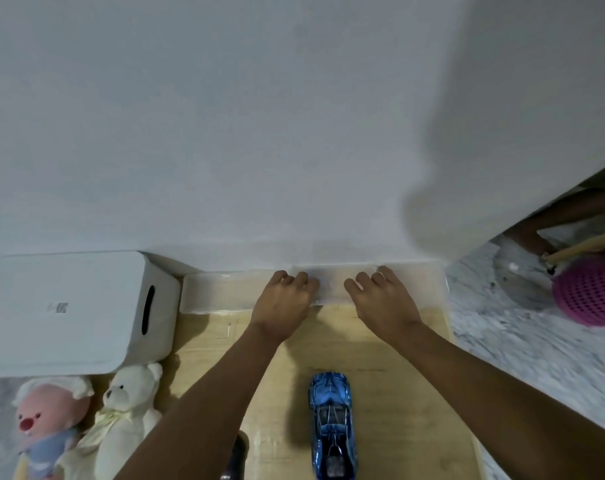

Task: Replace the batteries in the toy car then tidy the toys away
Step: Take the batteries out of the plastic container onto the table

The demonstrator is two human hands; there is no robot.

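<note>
Clear plastic box [218,292] lies along the wall at the far edge of a wooden board [398,393]. The left hand [283,299] and right hand [380,299] grip it side by side, fingers curled over its top. A blue toy car [332,420] sits on the board between the forearms. A white teddy bear [127,410] lies to the left.

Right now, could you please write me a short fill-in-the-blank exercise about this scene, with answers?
1. The toy car between the arms is ____ in colour.
2. The left hand and right hand hold a clear container that stands against the ____.
3. The white teddy bear lies beside a ____ plush toy.
4. The white storage box stands to the ____ of both hands.
Answers: blue; wall; pink; left.
</note>
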